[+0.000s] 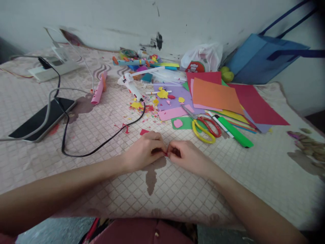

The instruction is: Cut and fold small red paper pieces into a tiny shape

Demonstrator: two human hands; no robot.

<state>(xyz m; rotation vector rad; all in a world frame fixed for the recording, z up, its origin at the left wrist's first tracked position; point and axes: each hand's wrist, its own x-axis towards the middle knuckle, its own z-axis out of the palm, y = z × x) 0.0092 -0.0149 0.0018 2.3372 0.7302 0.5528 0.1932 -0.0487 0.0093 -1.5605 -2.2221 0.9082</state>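
My left hand point(148, 151) and my right hand point(185, 155) meet fingertip to fingertip over the near middle of the patterned cloth. Between them they pinch a small red piece point(166, 154), mostly hidden by the fingers; it looks like craft paper or foam. A red scrap point(144, 131) lies just beyond my left hand. Past my right hand rest scissors point(203, 130) with one yellow and one red handle, partly over a green strip point(186, 123) that bears a pink cut-out point(178, 123).
A white glue gun point(132, 87) with a black cord lies beyond my hands, near paper scraps. Coloured sheets point(217, 95) and a green cutter point(235, 132) are at right. A phone point(44, 118), a power strip point(56, 69) and a rolled pink piece point(99, 88) are at left.
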